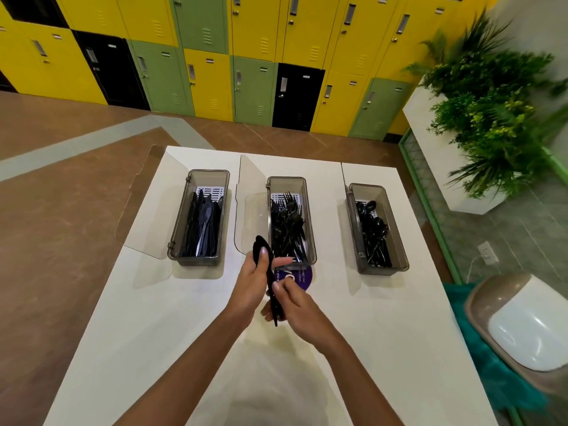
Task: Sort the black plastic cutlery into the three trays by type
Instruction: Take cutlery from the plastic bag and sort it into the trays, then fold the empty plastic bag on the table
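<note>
Both hands were closed on one thin bundle of black plastic cutlery, held in the air just in front of the middle smoky transparent plastic tray. The left hand wrapped the upper part, with its thumb pressed on a rounded end that looked like a spoon bowl. The right hand pinched the lower handle ends between its fingertips. How many pieces were in the bundle, I could not tell.

The middle tray held black forks. The same kind of tray to its left held black knives, and the one to its right held black spoons. All three stood apart on the white counter with their clear lids open. A round purple sticker lay on the counter just before the middle tray.

In my judgement such cutlery was very light and thin, rather stiff, but able to bend and snap if it was twisted. The smooth plastic probably slid easily, piece on piece, so a loose bundle could fan out or drop one piece. The handles were the best place to hold, near the middle, where several pieces lie flat together. The bowls and tines do not stack well. If the pieces were spoons, they belonged in the tray to the right of the middle tray.
</note>
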